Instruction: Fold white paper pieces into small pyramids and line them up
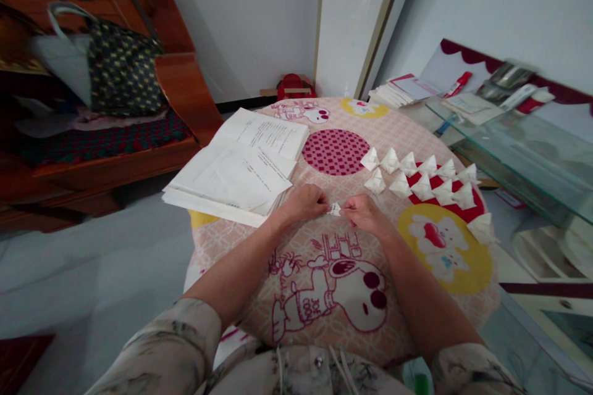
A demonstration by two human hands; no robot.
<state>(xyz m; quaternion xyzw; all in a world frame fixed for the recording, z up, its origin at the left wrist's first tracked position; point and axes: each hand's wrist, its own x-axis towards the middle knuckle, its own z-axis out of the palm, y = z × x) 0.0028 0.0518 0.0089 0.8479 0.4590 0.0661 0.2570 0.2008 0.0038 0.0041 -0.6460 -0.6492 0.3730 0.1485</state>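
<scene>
Between my hands, over the middle of the table, is a small folded piece of white printed paper [335, 208]. My left hand [306, 202] pinches its left side with closed fingers. On the other side, the fingertips of my right hand [364, 213] grip its right edge. Ahead and to the left lies an open book [236, 166] with printed pages, a loose sheet on top. To the right stand two rows of several folded white paper shapes [422, 186], pointed at the top. One more folded paper shape [482, 228] sits apart near the table's right edge.
A round table wears a pink patterned cloth [296, 253] with cartoon prints. On the right is a glass shelf [519, 142] with a metal cup [507, 80] and papers. A wooden bench [185, 92] at the left carries a dark patterned bag [123, 68].
</scene>
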